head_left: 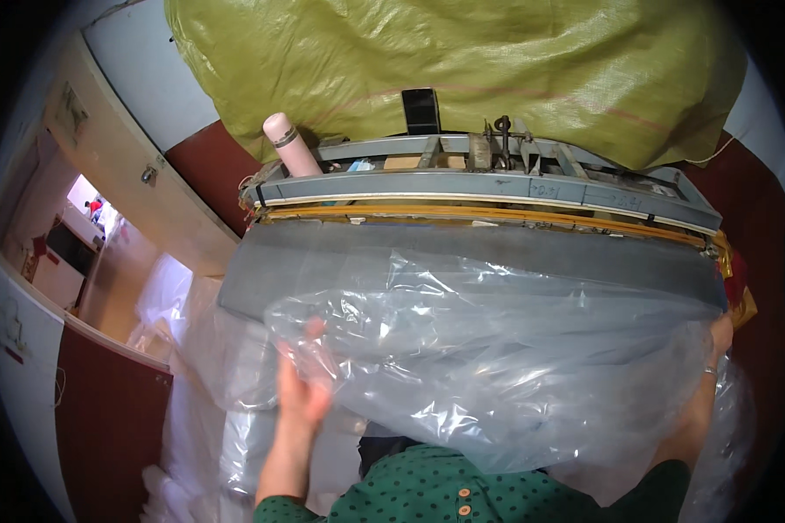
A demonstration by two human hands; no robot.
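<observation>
The two hands are well apart, to either side of the torso (462, 488). The left hand (303, 392), motion-blurred, points away from the body, its fingers loosely parted; the bare left forearm (288, 458) runs almost straight behind it. The right hand (720, 336) reaches slightly farther forward, its finger pose unclear. Behind it the right forearm (687, 427) slants outward, a thin band (711, 372) around the wrist.
</observation>
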